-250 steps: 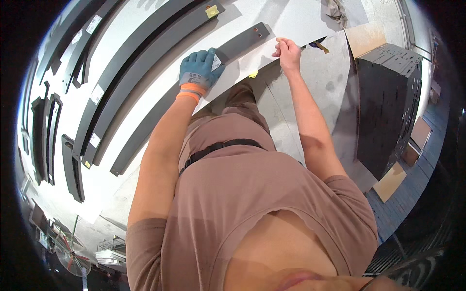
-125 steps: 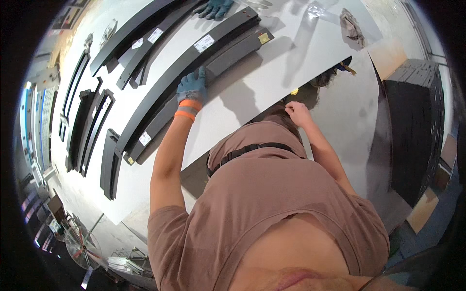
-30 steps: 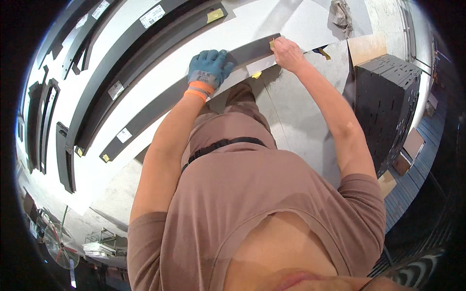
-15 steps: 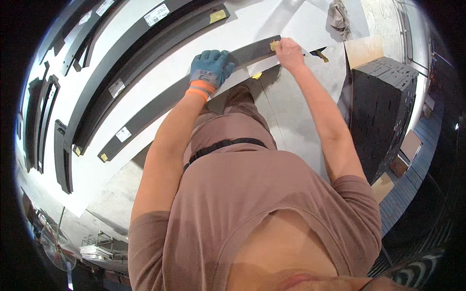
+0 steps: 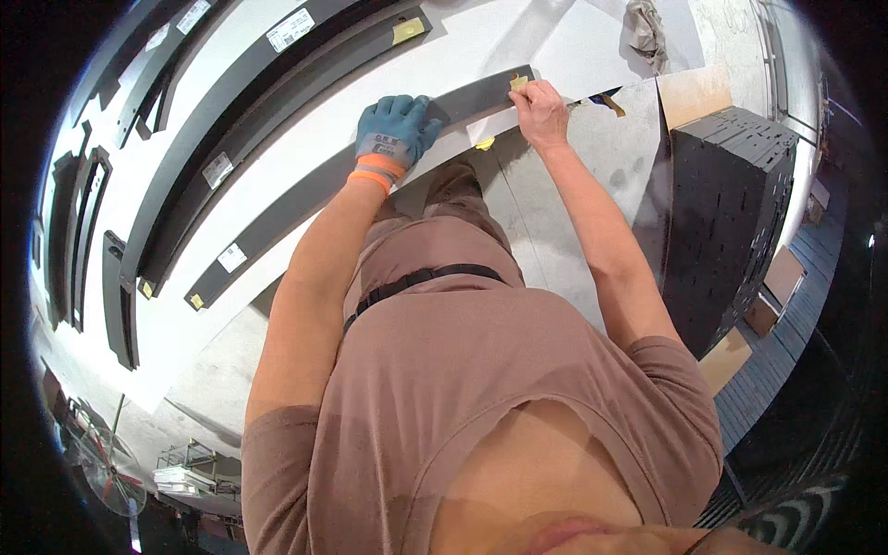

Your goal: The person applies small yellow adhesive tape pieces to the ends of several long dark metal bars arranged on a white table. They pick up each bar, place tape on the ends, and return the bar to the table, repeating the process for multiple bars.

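A long dark grey bar [image 5: 305,199] lies along the near edge of the white table, with a white label and a bit of yellow tape at its left end. My left hand [image 5: 396,129], in a blue-grey glove with an orange cuff, grips the bar from above around its middle, fingers bent over it. At the bar's right end, my bare right hand [image 5: 543,113] pinches a small piece of yellow tape [image 5: 519,83] stuck there. The thumb and fingertips partly hide the tape. Another yellow scrap [image 5: 485,144] hangs at the table edge between my hands.
Several more dark bars [image 5: 277,111] lie beyond on the white table [image 5: 518,42], some labelled or taped. Crumpled brown paper [image 5: 645,37] sits at the far right. A tall stack of black panels [image 5: 726,208] stands to my right. A fan [image 5: 109,472] is at lower left.
My right hand has shifted slightly left and nearer, its fingers now bent down at the yellow tape. My left hand keeps its place on the bar; the view has shifted a little.
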### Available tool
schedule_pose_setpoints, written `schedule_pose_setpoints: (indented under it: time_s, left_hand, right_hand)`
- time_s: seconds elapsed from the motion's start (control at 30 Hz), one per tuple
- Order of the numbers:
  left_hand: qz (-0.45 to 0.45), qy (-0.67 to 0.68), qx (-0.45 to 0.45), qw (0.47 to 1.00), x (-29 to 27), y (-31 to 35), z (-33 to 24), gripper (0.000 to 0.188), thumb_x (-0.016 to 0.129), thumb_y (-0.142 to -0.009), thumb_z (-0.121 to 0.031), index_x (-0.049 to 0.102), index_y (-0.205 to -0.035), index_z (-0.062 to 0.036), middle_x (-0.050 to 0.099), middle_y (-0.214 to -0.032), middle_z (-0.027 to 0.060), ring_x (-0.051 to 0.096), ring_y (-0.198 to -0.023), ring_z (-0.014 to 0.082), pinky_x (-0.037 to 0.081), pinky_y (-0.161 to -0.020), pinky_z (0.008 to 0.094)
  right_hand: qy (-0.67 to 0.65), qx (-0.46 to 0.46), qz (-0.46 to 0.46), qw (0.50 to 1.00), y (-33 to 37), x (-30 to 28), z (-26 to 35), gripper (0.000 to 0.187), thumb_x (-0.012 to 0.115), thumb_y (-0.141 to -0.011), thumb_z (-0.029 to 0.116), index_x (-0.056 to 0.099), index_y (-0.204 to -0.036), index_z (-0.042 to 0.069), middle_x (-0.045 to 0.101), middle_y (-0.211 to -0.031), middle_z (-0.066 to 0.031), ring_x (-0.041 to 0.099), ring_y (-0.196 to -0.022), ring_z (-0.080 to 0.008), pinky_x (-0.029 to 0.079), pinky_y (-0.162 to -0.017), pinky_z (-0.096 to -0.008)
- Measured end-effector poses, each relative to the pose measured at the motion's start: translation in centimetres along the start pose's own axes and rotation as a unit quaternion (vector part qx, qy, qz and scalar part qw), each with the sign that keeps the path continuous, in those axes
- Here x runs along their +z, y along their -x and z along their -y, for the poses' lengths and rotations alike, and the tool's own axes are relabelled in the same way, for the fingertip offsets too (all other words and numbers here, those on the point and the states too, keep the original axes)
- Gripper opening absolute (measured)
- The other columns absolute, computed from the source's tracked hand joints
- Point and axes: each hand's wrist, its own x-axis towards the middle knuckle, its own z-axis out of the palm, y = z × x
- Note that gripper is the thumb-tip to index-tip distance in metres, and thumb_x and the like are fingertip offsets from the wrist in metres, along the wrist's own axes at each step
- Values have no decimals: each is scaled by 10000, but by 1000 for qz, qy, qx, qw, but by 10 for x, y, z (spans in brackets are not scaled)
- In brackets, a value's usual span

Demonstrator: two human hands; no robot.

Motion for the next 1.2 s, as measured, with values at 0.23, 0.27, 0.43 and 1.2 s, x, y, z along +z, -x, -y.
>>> schedule_pose_setpoints:
  time_s: [0.23,0.27,0.43,1.2]
  left_hand:
    - [3,2,-2,1000,0,1,-1,460,659,-946,-461,682,-1286,-152,682,-1173,89,629,-1115,298,505,-927,458]
    - [6,-2,-3,1000,-1,1,-1,459,656,-947,-462,681,-1286,-153,682,-1172,91,629,-1116,300,504,-931,459]
    - [30,4,-7,1000,-3,-1,-1,475,634,-959,-469,673,-1301,-142,677,-1187,99,623,-1129,306,500,-944,465]
    - [64,-12,-13,998,-3,-2,-1,511,603,-978,-484,635,-1359,-146,658,-1240,97,605,-1173,301,482,-995,463]
  right_hand:
    - [123,7,58,991,-4,1,9,161,690,-919,162,622,-938,18,633,-935,-175,658,-914,-381,546,-775,-504]
    - [134,3,77,988,-6,0,11,160,680,-924,156,618,-960,13,627,-959,-187,656,-927,-387,547,-783,-510]
    - [153,-36,136,978,-14,-4,7,156,646,-933,114,598,-1009,-14,600,-1040,-229,638,-980,-397,549,-824,-516]
    - [-31,-42,-85,995,10,8,-6,98,817,-827,124,766,-876,56,704,-930,-88,695,-875,-276,562,-755,-397]
